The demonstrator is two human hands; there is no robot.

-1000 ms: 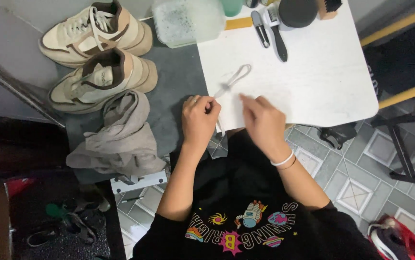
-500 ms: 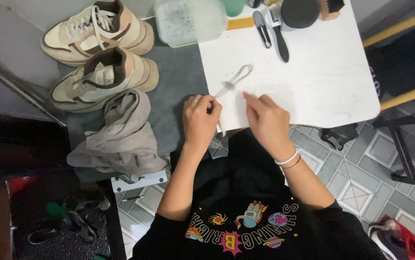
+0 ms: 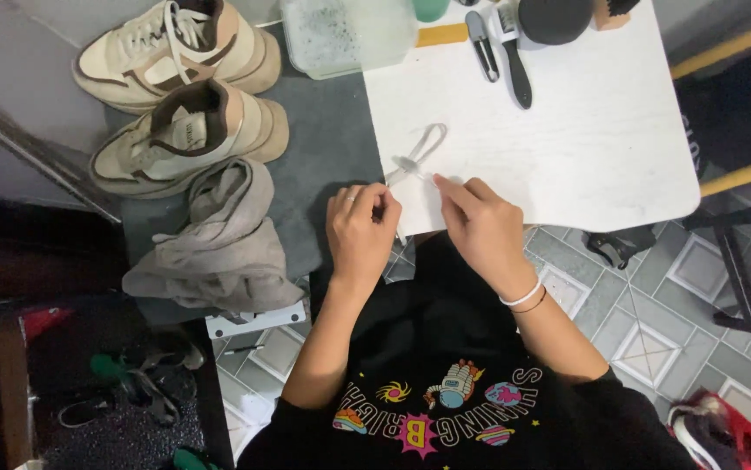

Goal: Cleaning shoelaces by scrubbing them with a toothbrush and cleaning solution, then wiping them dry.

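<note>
Two hands work a white shoelace (image 3: 417, 155) that lies looped on the white table (image 3: 584, 148), its loop toward the far side and its ends running back to the fingers. The left hand (image 3: 360, 228) has its grip pinched on one end near the table's edge; the right hand (image 3: 480, 224) pinches the lace just beside it, fingertips pressed together. By the look of it the lace is being handled off the shoe, and any further move would need both pinches kept firm on so thin a cord. A beige cloth (image 3: 218, 244) lies left of the hands, two beige sneakers (image 3: 179, 91) beyond it. The brushes (image 3: 515, 43) and a clear tub (image 3: 345, 35) are cut off at the top edge. The lace's tips are hidden by the fingers.
</note>
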